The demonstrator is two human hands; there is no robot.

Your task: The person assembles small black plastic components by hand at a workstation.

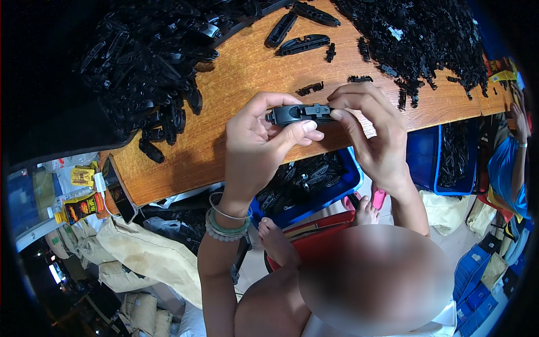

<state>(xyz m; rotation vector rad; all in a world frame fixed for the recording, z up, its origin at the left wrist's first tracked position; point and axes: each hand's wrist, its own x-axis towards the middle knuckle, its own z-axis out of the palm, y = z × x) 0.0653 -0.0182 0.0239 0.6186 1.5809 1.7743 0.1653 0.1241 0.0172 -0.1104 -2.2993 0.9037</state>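
2 hands hold a black part by the wooden table.

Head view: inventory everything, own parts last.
table: one, brown, centre
large-part pile: uncountable, black, upper left
small-part pile: uncountable, black, upper right
loose large parts: three, black, top
loose small parts: several, black, table
held part: one, black, between hands
bins: at least two, blue, below table
packages: several, partly yellow, left
sacks: several, beige, lower left
sandal: one, pink, below table
unclear item: one, red, below table
co-worker: one, blue clothing, right
bracelets: several, pale, left wrist
feet: two, bare, below table
left hand: one, bare, gripping held part
right hand: one, bare, pinching held part
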